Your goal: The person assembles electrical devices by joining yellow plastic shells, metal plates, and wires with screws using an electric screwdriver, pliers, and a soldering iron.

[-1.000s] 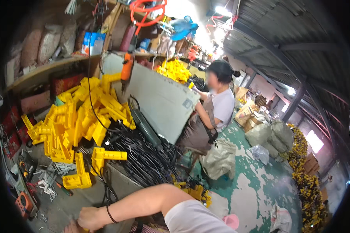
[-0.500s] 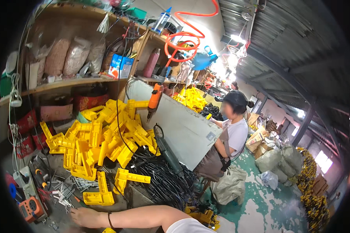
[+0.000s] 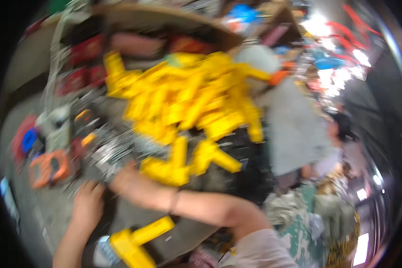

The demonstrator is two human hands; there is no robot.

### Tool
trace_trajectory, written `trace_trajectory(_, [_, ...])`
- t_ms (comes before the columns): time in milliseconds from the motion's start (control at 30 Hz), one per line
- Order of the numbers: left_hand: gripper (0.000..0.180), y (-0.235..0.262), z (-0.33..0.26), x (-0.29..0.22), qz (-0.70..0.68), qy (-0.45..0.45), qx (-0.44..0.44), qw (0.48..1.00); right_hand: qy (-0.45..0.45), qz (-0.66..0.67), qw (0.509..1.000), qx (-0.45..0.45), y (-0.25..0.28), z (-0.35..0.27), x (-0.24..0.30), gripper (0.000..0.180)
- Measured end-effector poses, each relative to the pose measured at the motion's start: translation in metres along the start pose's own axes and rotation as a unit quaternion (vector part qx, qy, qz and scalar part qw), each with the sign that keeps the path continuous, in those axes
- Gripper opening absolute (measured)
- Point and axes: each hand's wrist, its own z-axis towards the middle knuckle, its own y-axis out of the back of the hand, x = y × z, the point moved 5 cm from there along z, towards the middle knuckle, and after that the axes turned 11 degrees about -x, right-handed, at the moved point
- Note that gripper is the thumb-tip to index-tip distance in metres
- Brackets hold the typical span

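Note:
The picture is motion-blurred. My right hand [image 3: 124,178] reaches left across the bench, its fingers at a heap of small grey metal parts [image 3: 114,152]; its grip is hidden by blur. My left hand [image 3: 88,204] lies on the bench just left of it, fingers apart, holding nothing. A yellow L-shaped plastic piece [image 3: 136,243] lies close to me beside my left forearm. Two more yellow pieces [image 3: 183,163] lie just beyond my right wrist, in front of a big heap of yellow plastic parts [image 3: 187,102].
An orange tool [image 3: 47,167] and a blue-and-red object [image 3: 27,140] lie at the left of the bench. A grey board [image 3: 295,129] leans at the right. Behind it another person [image 3: 341,129] sits, blurred. Shelves with red boxes [image 3: 87,49] stand behind.
The view has swung down and to the left, and is now blurred. My right arm has reached further toward the metal parts, and my left hand has come into view beside it.

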Motion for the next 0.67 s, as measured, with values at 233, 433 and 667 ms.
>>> trace_trajectory(233, [0.030, 0.020, -0.007, -0.003, -0.093, 0.086, 0.000, 0.992, -0.241, 0.151, 0.958, 0.048, 0.024, -0.003, -0.025, 0.019])
trace_trajectory(433, [0.022, -0.014, -0.001, -0.043, 0.056, -0.084, 0.118, 0.988, -0.251, 0.127, 0.959, 0.045, 0.039, -0.026, -0.013, 0.017])
trace_trajectory(667, [0.025, -0.023, -0.035, -0.016, 0.163, -0.147, 0.020, 0.975, -0.220, 0.125, 0.967, -0.009, 0.008, -0.019, -0.018, 0.016])
